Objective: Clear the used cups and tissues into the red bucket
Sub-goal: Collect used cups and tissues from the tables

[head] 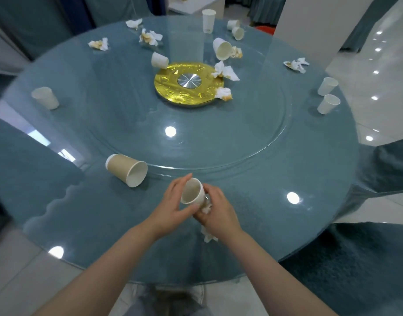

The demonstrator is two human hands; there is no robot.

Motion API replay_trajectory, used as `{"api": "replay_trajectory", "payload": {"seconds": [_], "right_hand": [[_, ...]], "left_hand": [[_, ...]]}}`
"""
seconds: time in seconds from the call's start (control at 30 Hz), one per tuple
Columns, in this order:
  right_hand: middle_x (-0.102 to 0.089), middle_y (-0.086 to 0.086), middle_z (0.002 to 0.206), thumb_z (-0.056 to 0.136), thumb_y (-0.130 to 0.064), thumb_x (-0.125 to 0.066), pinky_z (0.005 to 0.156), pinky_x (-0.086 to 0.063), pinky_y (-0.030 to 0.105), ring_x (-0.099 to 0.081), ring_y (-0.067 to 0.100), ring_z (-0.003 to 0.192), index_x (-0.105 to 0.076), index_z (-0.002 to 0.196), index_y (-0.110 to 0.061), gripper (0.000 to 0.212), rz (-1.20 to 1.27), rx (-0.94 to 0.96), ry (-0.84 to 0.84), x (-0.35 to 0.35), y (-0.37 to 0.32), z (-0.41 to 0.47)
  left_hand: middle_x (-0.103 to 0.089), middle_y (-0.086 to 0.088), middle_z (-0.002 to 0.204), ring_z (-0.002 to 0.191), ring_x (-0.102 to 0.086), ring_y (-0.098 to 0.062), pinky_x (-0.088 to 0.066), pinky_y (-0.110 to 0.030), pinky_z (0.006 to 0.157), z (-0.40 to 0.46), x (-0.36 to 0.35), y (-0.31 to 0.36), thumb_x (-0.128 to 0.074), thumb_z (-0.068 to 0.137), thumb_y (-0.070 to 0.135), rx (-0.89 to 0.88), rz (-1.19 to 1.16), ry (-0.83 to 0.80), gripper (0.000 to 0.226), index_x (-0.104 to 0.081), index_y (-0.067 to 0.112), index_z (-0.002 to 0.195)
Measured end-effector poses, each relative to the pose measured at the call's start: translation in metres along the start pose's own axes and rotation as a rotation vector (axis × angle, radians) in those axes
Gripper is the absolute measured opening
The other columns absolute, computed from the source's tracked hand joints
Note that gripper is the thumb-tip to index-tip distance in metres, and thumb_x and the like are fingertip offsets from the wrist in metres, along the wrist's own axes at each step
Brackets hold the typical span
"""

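White paper, thin and easily crushed: the cup (192, 191) sits tilted between both hands at the near edge of the table (275, 213). The left hand (173, 201) curls round its near-left side; the right hand (215, 209) grips its right side with a crumpled tissue (206, 208) bunched in the palm. Another tissue (208, 236) lies just below the right wrist. I judge the bunched tissue may slip out as the cup passes over. The brown cup (127, 169) lies tipped near left; other cups and tissues are scattered far. A red shape (265, 29) at the far edge may be the bucket.
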State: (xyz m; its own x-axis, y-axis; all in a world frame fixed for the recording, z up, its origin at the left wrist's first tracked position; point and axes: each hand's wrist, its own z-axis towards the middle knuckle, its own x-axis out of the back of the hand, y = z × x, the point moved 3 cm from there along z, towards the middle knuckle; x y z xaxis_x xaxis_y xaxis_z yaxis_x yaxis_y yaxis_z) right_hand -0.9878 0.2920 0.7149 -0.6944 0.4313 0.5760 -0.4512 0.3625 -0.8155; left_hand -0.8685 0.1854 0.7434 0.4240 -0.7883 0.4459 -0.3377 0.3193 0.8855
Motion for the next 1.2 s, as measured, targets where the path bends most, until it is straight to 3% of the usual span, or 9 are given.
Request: {"api": "replay_trajectory", "payload": {"seconds": [0.13,0.23,0.5,0.6,0.73,0.87,0.93,1.03,1.2], "right_hand": [[-0.055,-0.014,0.117,0.074,-0.039,-0.076,0.082,-0.049,0.027,-0.058,0.008,0.101,-0.053,0.126,-0.035,0.058,-0.010,0.022,-0.007,-0.013,-0.027,0.012],[-0.056,-0.013,0.118,0.074,-0.039,-0.078,0.080,-0.046,0.021,-0.058,0.007,0.101,-0.054,0.129,-0.032,0.061,-0.049,0.051,-0.033,-0.026,-0.041,0.020],[-0.054,-0.014,0.122,0.075,-0.049,-0.070,0.079,-0.052,0.035,-0.060,0.012,0.102,-0.047,0.132,-0.035,0.063,-0.166,0.137,-0.099,-0.083,-0.108,0.047],[-0.051,-0.015,0.124,0.076,-0.046,-0.068,0.079,-0.052,0.037,-0.060,0.014,0.104,-0.043,0.133,-0.038,0.063,-0.137,0.130,-0.147,-0.117,-0.136,0.056],[-0.042,-0.014,0.137,0.082,-0.042,-0.068,0.089,-0.051,0.041,-0.054,0.015,0.115,-0.036,0.139,-0.036,0.065,-0.113,0.131,-0.216,-0.170,-0.175,0.067],[-0.037,-0.014,0.146,0.086,-0.041,-0.066,0.100,-0.039,0.025,-0.042,0.005,0.127,-0.030,0.146,-0.030,0.071,-0.110,0.111,-0.224,-0.226,-0.208,0.080],[-0.039,-0.015,0.145,0.087,-0.039,-0.065,0.098,-0.035,0.019,-0.042,0.002,0.123,-0.032,0.145,-0.030,0.068,-0.092,0.111,-0.216,-0.254,-0.225,0.086],[-0.040,-0.017,0.142,0.087,-0.039,-0.064,0.096,-0.036,0.022,-0.042,0.001,0.124,-0.033,0.143,-0.033,0.064,-0.052,0.071,-0.196,-0.296,-0.249,0.098],[-0.045,-0.014,0.129,0.086,-0.035,-0.066,0.089,-0.033,0.021,-0.046,0.006,0.118,-0.039,0.138,-0.030,0.059,0.026,-0.037,-0.138,-0.355,-0.282,0.125]], "left_hand": [[-0.027,0.023,0.144,0.132,-0.020,0.019,-0.020,-0.018,0.110,-0.003,0.023,-0.011,-0.044,0.096,0.050,0.045,-0.114,0.048,0.044,-0.023,0.055,0.135],[-0.026,0.014,0.147,0.128,-0.019,0.025,-0.020,-0.021,0.112,-0.007,0.039,-0.020,-0.044,0.096,0.045,0.059,-0.123,0.055,0.045,-0.022,0.053,0.135],[-0.041,0.016,0.142,0.128,-0.047,-0.002,-0.045,-0.020,0.098,-0.028,0.115,-0.052,-0.066,0.082,0.043,0.047,-0.303,0.205,0.063,-0.034,0.055,0.135],[-0.046,0.012,0.139,0.125,-0.050,-0.002,-0.047,-0.024,0.099,-0.039,0.154,-0.073,-0.072,0.078,0.040,0.054,-0.308,0.282,0.068,-0.036,0.056,0.133],[-0.050,0.015,0.130,0.115,-0.052,0.008,-0.043,-0.008,0.091,-0.058,0.213,-0.109,-0.077,0.082,0.023,0.087,-0.268,0.356,0.077,-0.029,0.040,0.140],[-0.056,0.009,0.119,0.100,-0.059,0.000,-0.048,-0.021,0.089,-0.077,0.286,-0.144,-0.082,0.076,0.018,0.104,-0.249,0.454,0.065,-0.043,0.022,0.128],[-0.058,0.009,0.117,0.098,-0.059,0.001,-0.046,-0.015,0.085,-0.086,0.322,-0.160,-0.082,0.076,0.016,0.092,-0.247,0.466,0.061,-0.046,0.023,0.124],[-0.056,0.013,0.122,0.106,-0.056,0.000,-0.043,-0.009,0.086,-0.102,0.371,-0.187,-0.082,0.076,0.018,0.095,-0.187,0.468,0.062,-0.047,0.032,0.125],[-0.050,0.006,0.133,0.121,-0.049,-0.008,-0.038,-0.026,0.104,-0.122,0.436,-0.232,-0.082,0.075,0.022,0.155,-0.109,0.445,0.071,-0.045,0.032,0.134]]}}
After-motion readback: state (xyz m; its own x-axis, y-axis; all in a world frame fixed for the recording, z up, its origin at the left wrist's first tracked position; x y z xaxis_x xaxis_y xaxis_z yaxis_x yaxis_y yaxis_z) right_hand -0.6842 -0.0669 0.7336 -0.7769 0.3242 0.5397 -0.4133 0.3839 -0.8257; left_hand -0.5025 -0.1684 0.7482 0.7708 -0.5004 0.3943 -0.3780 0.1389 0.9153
